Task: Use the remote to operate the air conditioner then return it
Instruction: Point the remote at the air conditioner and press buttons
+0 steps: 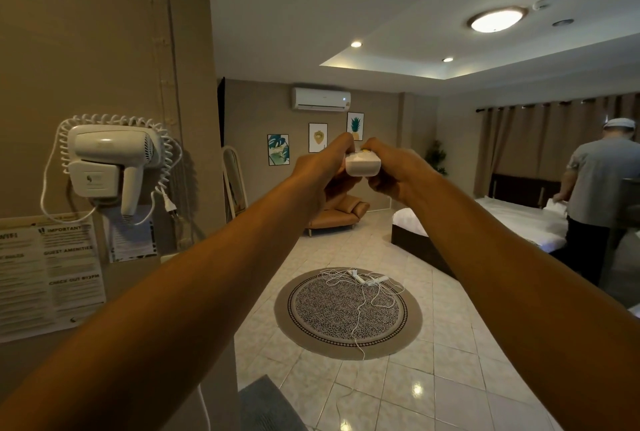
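A white remote [362,165] is held out at arm's length, its far end pointing toward the white air conditioner [321,99] mounted high on the far wall. My left hand [322,167] grips its left side and my right hand [393,167] grips its right side. Both thumbs rest on the top face, where a yellow button shows. Most of the remote is hidden by my fingers.
A wall-mounted hair dryer [110,162] and printed notices [52,274] hang on the left wall beside me. A round rug [348,312] with a tangled white cable lies on the tiled floor. A bed [485,222] stands at the right, with a person [602,195] beside it. A tan sofa [341,214] sits by the far wall.
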